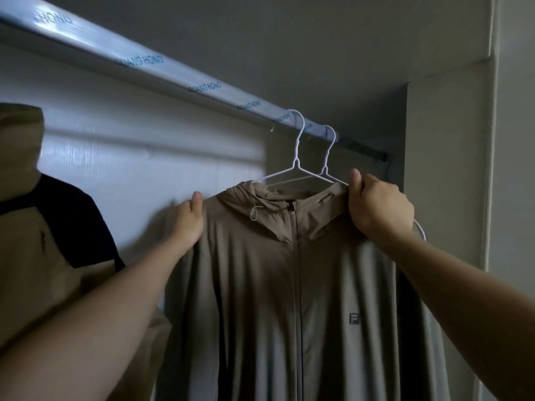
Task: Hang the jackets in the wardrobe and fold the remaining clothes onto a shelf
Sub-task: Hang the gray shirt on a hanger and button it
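Jacket point(260, 299) hangs long-axis vertical off the rail point(173, 78), zip front facing us; left hand point(188, 221) and right hand point(379, 209) each clutch a shoulder.

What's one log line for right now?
jacket: on hanger; hanger: on rail; left hand: grips shoulder; right hand: grips shoulder

we read blue "HONG" repeated along the rail point(185, 82) above our left hand point(188, 221), "F" logo point(354, 318) on the jacket point(260, 285) below our right hand point(379, 209)
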The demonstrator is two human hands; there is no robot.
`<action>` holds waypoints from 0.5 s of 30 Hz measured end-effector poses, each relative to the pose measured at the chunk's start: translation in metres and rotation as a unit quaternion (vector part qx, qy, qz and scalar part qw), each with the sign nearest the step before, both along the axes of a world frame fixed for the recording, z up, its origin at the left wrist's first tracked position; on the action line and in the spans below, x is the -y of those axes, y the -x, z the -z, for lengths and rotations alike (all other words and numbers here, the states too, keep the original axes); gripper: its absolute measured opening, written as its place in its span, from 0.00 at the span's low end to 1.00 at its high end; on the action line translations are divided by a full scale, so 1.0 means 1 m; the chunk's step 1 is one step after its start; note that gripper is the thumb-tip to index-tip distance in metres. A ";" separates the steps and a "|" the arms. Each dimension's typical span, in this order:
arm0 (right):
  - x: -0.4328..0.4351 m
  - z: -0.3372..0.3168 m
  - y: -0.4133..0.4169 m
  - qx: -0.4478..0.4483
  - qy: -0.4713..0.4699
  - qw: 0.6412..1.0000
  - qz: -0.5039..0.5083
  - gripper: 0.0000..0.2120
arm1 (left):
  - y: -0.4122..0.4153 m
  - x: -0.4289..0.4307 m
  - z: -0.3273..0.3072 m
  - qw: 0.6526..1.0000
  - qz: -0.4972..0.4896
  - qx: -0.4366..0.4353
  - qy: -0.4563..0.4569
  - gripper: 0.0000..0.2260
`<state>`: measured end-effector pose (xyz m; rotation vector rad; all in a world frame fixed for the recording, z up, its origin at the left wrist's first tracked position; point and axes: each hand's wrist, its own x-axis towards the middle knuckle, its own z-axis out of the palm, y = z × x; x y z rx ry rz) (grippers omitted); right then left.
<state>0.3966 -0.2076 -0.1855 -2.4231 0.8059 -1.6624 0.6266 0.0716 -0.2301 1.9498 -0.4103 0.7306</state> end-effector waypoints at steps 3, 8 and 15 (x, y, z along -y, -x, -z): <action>0.013 0.010 0.001 -0.014 0.022 0.999 0.032 0.33 | -0.001 -0.004 0.016 0.993 -0.095 0.061 -0.028 0.32; 0.031 0.021 0.006 -0.010 -0.002 0.998 0.057 0.37 | -0.001 -0.015 0.032 0.991 -0.089 0.102 -0.012 0.29; 0.037 0.022 0.004 -0.006 -0.005 0.999 0.052 0.35 | -0.004 -0.016 0.067 0.990 -0.126 0.056 -0.044 0.30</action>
